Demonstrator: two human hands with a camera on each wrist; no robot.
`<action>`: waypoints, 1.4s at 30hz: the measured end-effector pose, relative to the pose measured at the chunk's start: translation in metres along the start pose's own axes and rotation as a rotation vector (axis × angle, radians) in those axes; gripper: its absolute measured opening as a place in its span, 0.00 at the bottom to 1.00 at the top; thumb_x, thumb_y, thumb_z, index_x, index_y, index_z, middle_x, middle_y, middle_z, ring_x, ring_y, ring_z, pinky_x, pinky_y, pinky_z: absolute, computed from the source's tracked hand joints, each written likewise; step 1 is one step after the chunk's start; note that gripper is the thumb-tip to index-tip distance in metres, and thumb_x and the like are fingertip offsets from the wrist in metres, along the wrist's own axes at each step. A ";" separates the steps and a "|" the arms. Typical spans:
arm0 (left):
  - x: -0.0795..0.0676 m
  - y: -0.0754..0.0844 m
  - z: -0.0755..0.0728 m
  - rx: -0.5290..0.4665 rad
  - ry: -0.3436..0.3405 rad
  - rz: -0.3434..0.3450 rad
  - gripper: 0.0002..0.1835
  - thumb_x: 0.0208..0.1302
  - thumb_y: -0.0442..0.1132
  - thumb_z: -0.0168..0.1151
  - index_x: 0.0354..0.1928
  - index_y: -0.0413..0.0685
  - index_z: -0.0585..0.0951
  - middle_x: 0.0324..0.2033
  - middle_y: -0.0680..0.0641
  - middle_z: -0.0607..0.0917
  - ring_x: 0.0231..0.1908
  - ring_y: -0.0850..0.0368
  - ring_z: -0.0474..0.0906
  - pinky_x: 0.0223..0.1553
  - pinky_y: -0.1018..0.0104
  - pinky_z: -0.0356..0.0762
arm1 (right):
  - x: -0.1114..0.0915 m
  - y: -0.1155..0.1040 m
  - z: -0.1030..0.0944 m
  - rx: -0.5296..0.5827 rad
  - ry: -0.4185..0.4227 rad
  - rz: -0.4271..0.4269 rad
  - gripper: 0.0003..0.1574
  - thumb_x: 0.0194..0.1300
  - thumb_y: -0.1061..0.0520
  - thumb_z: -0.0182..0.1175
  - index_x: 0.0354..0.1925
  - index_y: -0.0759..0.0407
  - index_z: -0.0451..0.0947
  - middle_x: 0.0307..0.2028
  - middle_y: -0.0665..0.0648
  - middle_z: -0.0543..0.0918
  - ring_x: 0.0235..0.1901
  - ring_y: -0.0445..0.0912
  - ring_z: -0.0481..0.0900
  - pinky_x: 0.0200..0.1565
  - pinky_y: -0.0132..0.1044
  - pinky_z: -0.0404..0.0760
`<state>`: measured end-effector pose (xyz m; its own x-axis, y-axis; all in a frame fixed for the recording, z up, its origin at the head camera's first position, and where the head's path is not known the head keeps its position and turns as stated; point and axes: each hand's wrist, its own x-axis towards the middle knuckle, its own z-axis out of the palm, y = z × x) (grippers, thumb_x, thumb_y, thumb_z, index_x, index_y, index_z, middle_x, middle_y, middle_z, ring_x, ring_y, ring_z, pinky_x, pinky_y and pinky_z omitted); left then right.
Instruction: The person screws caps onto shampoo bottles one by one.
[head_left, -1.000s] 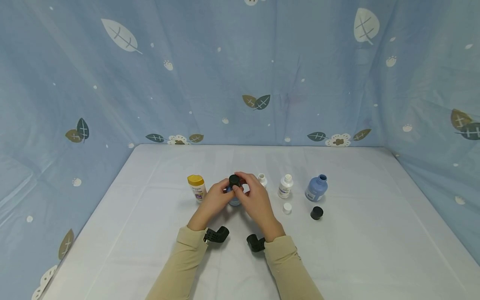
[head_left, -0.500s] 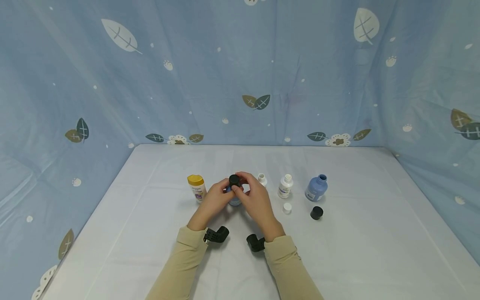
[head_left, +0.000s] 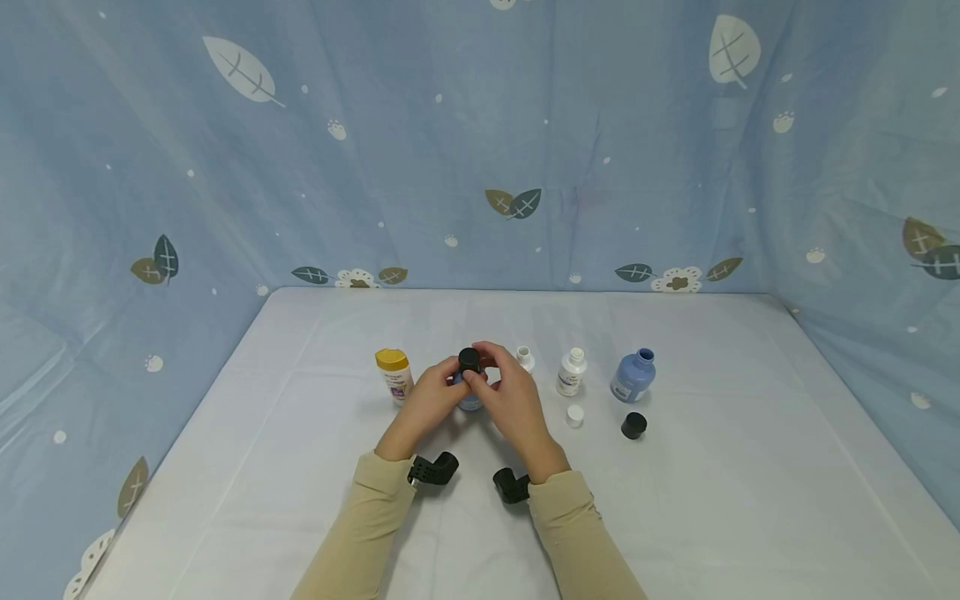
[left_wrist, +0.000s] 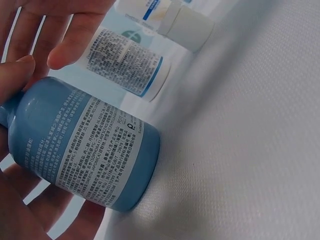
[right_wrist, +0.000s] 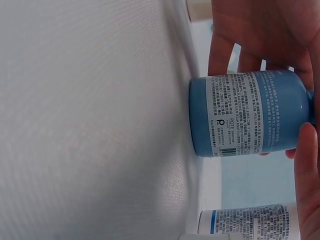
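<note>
- Rounded blue plastic bottle point(right_wrist: 240, 117): upright, midway between the hands.
- Left hand point(head_left: 430, 396): fingers curled round bottle's upper body.
- Right hand point(head_left: 513, 396): thumb and fingers pinch cylindrical black plastic cap point(head_left: 468, 359) at bottle's top.
- Yellow-capped white plastic bottle point(head_left: 398, 384): just beside left hand.

A curtained-off recording booth, by its look: blue cloth point(head_left: 420, 150) printed with leaves, flowers and paw prints hangs in folds behind and along both sides of a white-covered bench point(head_left: 720, 467). Black wrist-worn cameras point(head_left: 435, 469) point to a filming setup, and household bottles, among them a densely labelled blue bottle point(left_wrist: 100, 145) and a yellow-capped bottle point(head_left: 393, 377), form a tabletop row. What room lies beyond the cloth cannot be told.
</note>
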<state>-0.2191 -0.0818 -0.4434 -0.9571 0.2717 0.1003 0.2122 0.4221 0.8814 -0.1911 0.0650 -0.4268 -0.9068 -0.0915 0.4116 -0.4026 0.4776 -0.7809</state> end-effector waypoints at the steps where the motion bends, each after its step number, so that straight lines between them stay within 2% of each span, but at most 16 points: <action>1: 0.000 0.000 0.000 0.002 0.001 0.000 0.11 0.56 0.48 0.60 0.42 0.60 0.79 0.43 0.56 0.80 0.48 0.60 0.72 0.49 0.57 0.68 | 0.000 0.000 0.000 -0.003 -0.003 -0.004 0.27 0.60 0.48 0.57 0.58 0.47 0.67 0.48 0.47 0.75 0.44 0.39 0.73 0.32 0.30 0.74; 5: 0.000 0.000 0.000 0.001 0.003 0.006 0.13 0.56 0.48 0.60 0.43 0.58 0.79 0.43 0.55 0.80 0.48 0.60 0.72 0.49 0.57 0.68 | 0.000 -0.001 -0.001 -0.018 -0.023 -0.020 0.30 0.61 0.47 0.56 0.61 0.46 0.64 0.52 0.48 0.74 0.43 0.39 0.73 0.32 0.31 0.74; 12: -0.001 0.001 -0.001 0.005 -0.008 0.000 0.14 0.57 0.50 0.58 0.46 0.59 0.78 0.45 0.55 0.79 0.48 0.60 0.72 0.49 0.57 0.68 | -0.001 -0.001 -0.001 -0.024 -0.041 -0.006 0.24 0.64 0.48 0.51 0.59 0.42 0.67 0.50 0.45 0.74 0.40 0.38 0.73 0.34 0.30 0.74; 22: 0.000 0.000 -0.001 -0.007 -0.014 -0.002 0.11 0.57 0.48 0.59 0.43 0.60 0.79 0.43 0.56 0.80 0.49 0.60 0.72 0.50 0.57 0.67 | -0.001 -0.001 -0.001 -0.025 -0.015 -0.005 0.23 0.62 0.46 0.54 0.56 0.44 0.69 0.46 0.45 0.75 0.44 0.37 0.73 0.33 0.30 0.74; 33: 0.001 -0.001 -0.001 0.017 -0.005 -0.004 0.10 0.57 0.47 0.60 0.41 0.59 0.80 0.41 0.57 0.80 0.47 0.60 0.73 0.49 0.57 0.68 | 0.000 -0.001 0.001 -0.019 -0.009 0.006 0.23 0.60 0.46 0.57 0.54 0.47 0.71 0.44 0.46 0.76 0.42 0.43 0.74 0.31 0.30 0.74; 42: 0.002 -0.001 -0.001 0.038 0.003 -0.005 0.10 0.55 0.46 0.61 0.41 0.60 0.80 0.41 0.57 0.80 0.45 0.59 0.73 0.47 0.56 0.69 | -0.001 0.000 0.001 -0.024 -0.006 0.010 0.22 0.60 0.46 0.57 0.53 0.47 0.71 0.43 0.46 0.76 0.41 0.40 0.74 0.32 0.30 0.74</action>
<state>-0.2210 -0.0827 -0.4436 -0.9589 0.2665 0.0976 0.2147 0.4561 0.8637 -0.1903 0.0642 -0.4271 -0.9115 -0.0914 0.4009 -0.3903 0.4991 -0.7736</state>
